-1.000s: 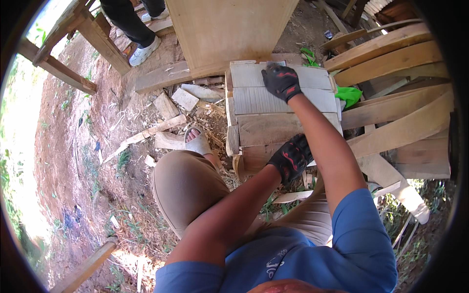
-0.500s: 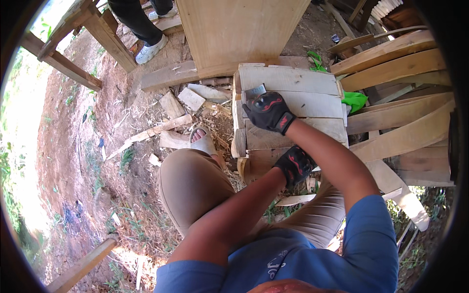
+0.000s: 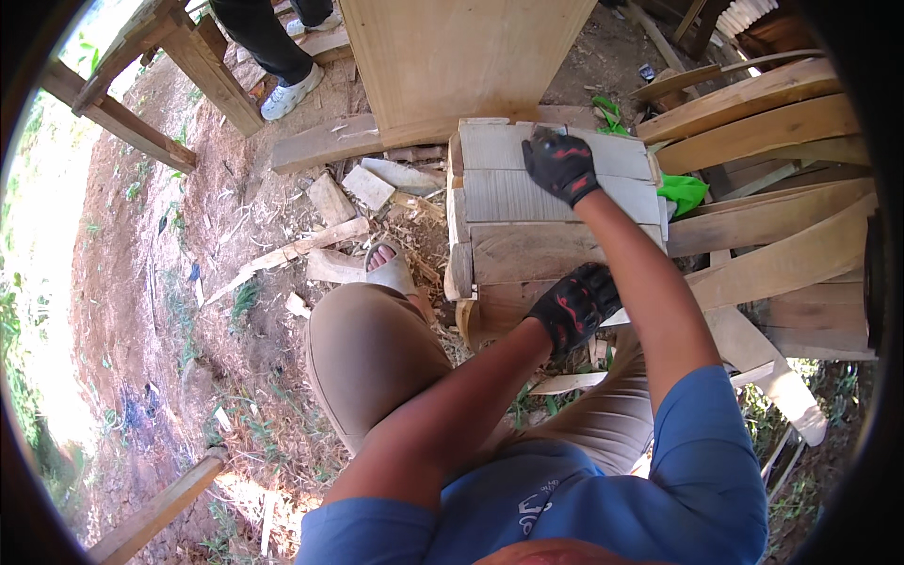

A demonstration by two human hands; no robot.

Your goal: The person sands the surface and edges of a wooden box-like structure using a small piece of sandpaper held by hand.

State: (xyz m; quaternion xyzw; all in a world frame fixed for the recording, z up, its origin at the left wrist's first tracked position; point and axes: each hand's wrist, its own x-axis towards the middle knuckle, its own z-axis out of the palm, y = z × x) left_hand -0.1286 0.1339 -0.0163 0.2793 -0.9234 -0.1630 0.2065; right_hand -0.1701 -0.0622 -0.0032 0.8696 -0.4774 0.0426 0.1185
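A planked wooden piece (image 3: 527, 250) with a pale, uneven surface lies in front of my knees. My right hand (image 3: 561, 165), in a black glove with red marks, is closed over its far part and presses a small grey piece of sandpaper (image 3: 546, 132) on the boards. Most of the sandpaper is hidden under the glove. My left hand (image 3: 573, 306), gloved alike, curls over the near edge of the planked piece, below my right forearm. Its fingertips are partly hidden.
A broad upright wooden panel (image 3: 461, 66) stands just beyond. Curved boards (image 3: 763, 212) are stacked on the right, with a green scrap (image 3: 684, 192) beside them. Offcuts (image 3: 369, 188) and shavings litter the ground to the left. Another person's shoe (image 3: 292, 92) and a wooden frame (image 3: 202, 71) are farther off.
My right hand has slid right and farther away across the boards, taking the sandpaper along. My left hand has shifted slightly to the right along the near edge.
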